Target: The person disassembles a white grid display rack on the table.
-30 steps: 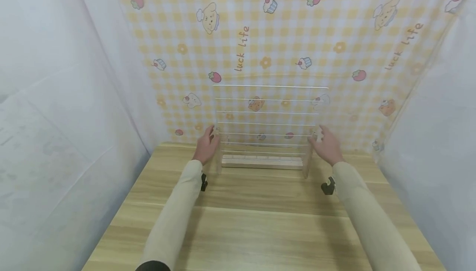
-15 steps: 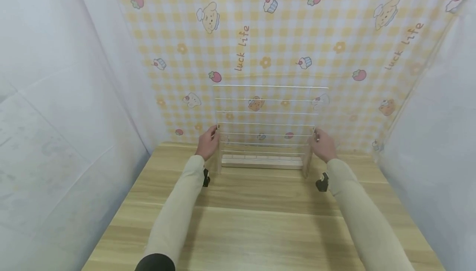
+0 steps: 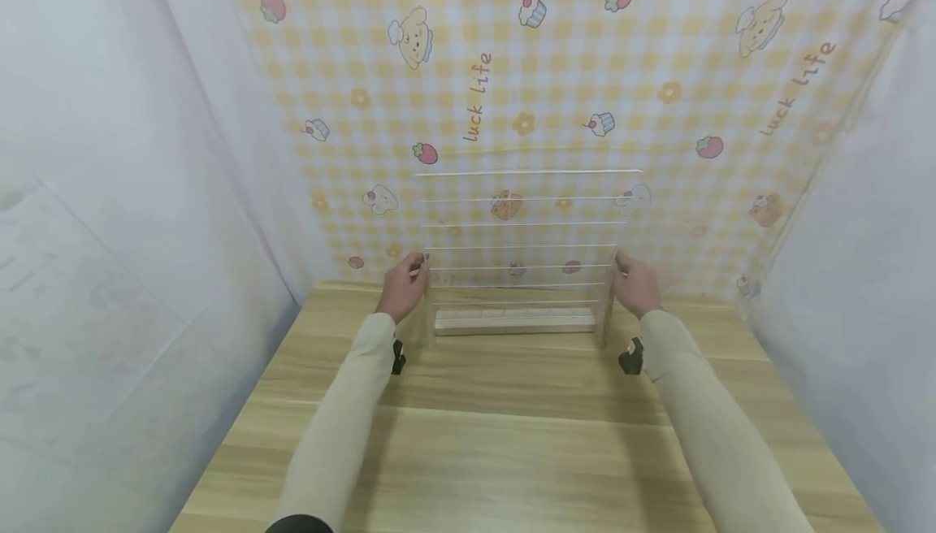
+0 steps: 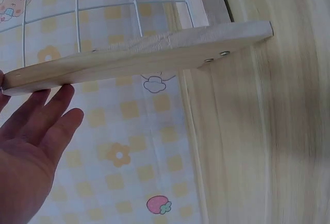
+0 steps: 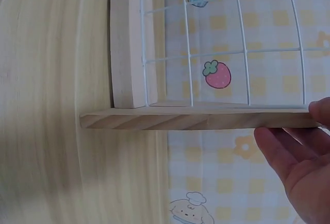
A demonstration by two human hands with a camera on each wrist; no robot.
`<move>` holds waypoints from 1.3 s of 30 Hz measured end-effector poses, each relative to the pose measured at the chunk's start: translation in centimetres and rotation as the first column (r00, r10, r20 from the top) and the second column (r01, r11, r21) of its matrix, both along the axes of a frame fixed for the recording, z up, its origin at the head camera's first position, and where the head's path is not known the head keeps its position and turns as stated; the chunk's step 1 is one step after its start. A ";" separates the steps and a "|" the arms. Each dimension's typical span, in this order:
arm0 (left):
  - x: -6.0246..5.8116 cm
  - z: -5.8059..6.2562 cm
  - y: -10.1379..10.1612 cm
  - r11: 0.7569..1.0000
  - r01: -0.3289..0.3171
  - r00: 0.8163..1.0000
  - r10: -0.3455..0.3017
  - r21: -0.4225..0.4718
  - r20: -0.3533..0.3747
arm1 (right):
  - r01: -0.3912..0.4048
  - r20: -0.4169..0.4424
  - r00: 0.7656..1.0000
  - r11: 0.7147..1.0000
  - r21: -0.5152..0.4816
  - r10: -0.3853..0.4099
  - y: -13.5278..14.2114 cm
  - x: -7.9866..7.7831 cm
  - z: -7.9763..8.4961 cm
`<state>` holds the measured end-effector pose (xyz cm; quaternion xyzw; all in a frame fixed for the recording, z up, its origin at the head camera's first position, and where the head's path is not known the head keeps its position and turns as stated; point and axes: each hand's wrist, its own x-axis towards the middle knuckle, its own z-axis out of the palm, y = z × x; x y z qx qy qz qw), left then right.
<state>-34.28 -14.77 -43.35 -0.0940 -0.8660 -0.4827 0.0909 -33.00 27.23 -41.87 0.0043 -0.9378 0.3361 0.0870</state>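
Note:
A white wire grid rack [image 3: 515, 323] with wooden side boards and a wooden bar along its bottom stands upright at the back of the table. My left hand [image 3: 403, 287] pinches the upper part of its left side board [image 4: 134, 56]; in the left wrist view the fingers lie under the board and the thumb at its end. On the other side, my right hand [image 3: 638, 285] pinches the right side board [image 5: 196, 121] between thumb and fingers. Two screw heads [image 4: 216, 56] show low on the left board. Thin wires cross between the boards.
The rack stands on a wood-grain table [image 3: 497, 452]. Close behind it hangs a yellow checked cloth [image 3: 556, 78] with cartoon prints. White sheets [image 3: 95, 192] enclose the left and right sides.
Both hands have closed in on the side boards and taken hold of them. Since half a second ago the rack has tilted slightly, its top left end coming lower.

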 end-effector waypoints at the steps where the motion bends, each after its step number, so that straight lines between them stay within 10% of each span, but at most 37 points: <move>1: 0.2 -0.1 -0.2 1.000 -0.001 1.000 0.001 -0.003 -0.008 | -0.001 -0.006 1.000 1.000 -0.009 0.001 -0.1 -0.1 -0.1; 15: 4.1 -1.3 -2.0 0.999 -0.032 0.996 0.029 -0.036 -0.081 | 0.043 -0.188 0.981 0.997 -0.069 -0.056 -1.5 -1.2 -1.0; 25: 6.1 -2.4 -1.6 0.996 -0.076 0.988 0.070 -0.044 -0.140 | -0.048 -0.016 0.999 0.998 -0.026 0.048 -1.8 -1.6 0.1; 30: 6.4 -2.4 -1.6 0.996 -0.092 0.987 0.089 -0.009 -0.136 | 0.006 -0.114 0.993 0.998 -0.055 -0.012 -3.8 -0.8 1.6; 39: 6.6 -2.8 -1.7 0.991 -0.124 0.976 0.131 0.054 -0.174 | -0.117 -0.537 0.841 0.990 -0.077 0.058 -9.4 -0.2 4.9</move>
